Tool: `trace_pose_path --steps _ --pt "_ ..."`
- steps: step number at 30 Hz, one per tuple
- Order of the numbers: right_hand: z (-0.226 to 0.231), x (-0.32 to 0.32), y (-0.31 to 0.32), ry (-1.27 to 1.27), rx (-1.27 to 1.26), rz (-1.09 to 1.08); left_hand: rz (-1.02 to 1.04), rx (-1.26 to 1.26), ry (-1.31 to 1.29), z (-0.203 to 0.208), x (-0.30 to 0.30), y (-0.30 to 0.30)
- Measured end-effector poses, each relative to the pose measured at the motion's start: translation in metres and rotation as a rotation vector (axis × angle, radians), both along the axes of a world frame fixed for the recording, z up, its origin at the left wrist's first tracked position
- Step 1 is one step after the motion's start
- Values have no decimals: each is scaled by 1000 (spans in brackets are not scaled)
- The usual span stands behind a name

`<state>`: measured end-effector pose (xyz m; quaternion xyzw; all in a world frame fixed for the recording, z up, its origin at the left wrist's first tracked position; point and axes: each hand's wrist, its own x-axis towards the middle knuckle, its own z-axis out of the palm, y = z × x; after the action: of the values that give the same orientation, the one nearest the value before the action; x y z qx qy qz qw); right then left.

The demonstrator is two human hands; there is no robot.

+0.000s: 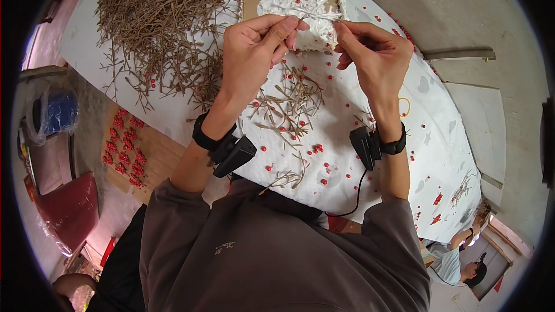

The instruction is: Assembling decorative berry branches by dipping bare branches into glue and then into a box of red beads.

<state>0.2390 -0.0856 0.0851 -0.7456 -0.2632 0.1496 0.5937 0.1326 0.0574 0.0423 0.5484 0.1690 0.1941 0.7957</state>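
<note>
twig [321,15]: thin, white-coated | left fingers [287,25]: pinched on it | right fingers [346,36]: likewise

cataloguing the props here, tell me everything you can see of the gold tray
The gold tray looks rectangular with a raised rim, material unclear. It lies flat on the white tabletop at the picture's top. White, fluffy stuff heaps over its nearer part and crusts its rim, with red berries in it. The left hand and right hand are over its near side; contact is unclear.
</note>
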Motion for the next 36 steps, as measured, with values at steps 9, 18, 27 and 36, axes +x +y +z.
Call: trace_pose_path --steps 9,18,27,36 --pt "11 13 -4 -228 347 -209 59 59 -9 5 -1 4" --pt "-23 33 -23 -53 -389 -110 71 -86 -41 11 -8 10" --pt "-21 17 -34 -137 -368 -39 140 27 -15 38 -39 -13" --pt "22 -75 -67 186 11 -98 56 -156 -78 35 -63 -56"
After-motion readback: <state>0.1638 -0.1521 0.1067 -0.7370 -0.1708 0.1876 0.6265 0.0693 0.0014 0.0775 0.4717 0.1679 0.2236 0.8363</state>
